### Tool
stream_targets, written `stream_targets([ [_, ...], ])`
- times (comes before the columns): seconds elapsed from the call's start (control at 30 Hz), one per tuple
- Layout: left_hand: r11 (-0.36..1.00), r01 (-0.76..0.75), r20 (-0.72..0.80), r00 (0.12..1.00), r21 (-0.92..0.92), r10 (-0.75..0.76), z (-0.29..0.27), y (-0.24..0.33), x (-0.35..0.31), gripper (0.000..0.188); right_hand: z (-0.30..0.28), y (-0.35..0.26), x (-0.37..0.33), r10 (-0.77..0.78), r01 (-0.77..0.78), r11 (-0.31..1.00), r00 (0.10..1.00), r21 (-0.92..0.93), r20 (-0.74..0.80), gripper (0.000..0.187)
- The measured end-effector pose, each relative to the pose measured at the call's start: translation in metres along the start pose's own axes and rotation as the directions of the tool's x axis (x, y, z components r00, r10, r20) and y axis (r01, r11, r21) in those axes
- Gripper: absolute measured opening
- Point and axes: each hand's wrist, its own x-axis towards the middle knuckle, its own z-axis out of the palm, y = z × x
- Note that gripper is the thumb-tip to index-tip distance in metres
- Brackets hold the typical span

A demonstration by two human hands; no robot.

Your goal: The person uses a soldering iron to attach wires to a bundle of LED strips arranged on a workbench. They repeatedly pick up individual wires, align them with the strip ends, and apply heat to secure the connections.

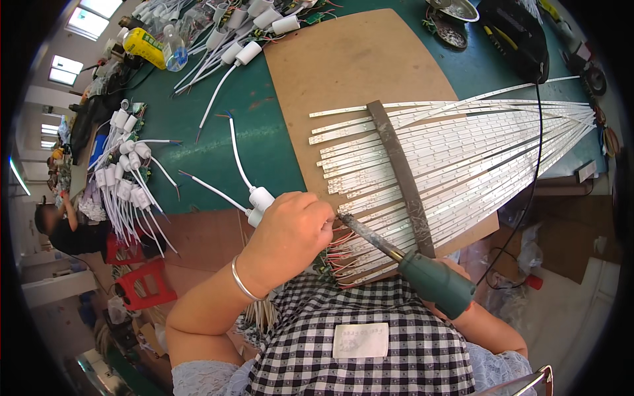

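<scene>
My left hand [294, 228], with a bangle on its wrist, is pinched closed over the near-left ends of the white LED strips [462, 152]. What its fingertips hold is hidden. My right hand [456, 269] grips the green handle of a soldering iron [432, 282], and the iron's tip meets the strip ends beside my left fingertips. Two white cylindrical caps [261, 198] with white cables lie against the back of my left hand. Red and white wires [340, 254] run from the nearest strips to small green circuit boards [322, 267] at my apron.
A dark bar [403, 178] lies across the strips on a brown board [343, 53]. Bundles of white caps with cables [125, 165] lie left and far. A yellow bottle [144, 46], a metal dish [456, 9] and a black bag [512, 33] stand farther back. A black cord [538, 145] hangs at the right.
</scene>
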Motion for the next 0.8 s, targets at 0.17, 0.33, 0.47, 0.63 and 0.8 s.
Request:
stream_targets([
  [0.17,1.000,0.008,0.008,1.000,0.005,-0.008,-0.001,0.001,-0.001,0.011,0.001,-0.008,0.004,-0.032,0.029,0.977,0.999,-0.213,-0.012,0.058],
  [0.33,1.000,0.006,0.016,1.000,-0.001,-0.006,-0.001,0.001,0.000,0.010,0.007,-0.015,-0.002,-0.307,0.314,0.949,0.940,-0.021,0.149,0.060],
  [0.47,1.000,0.017,0.020,1.000,0.000,-0.017,-0.002,0.001,0.000,0.010,0.004,-0.007,-0.001,-0.344,0.365,0.892,0.931,-0.265,0.124,0.063],
  [0.63,1.000,0.011,0.028,1.000,-0.001,-0.011,-0.002,0.001,0.000,0.010,0.007,-0.017,-0.002,0.362,-0.331,0.923,0.919,0.196,-0.155,0.064],
  [0.8,1.000,0.007,0.029,1.000,0.002,-0.007,-0.002,0.000,0.000,0.009,0.013,-0.022,0.001,0.382,-0.327,0.904,0.908,0.276,-0.173,0.066],
])
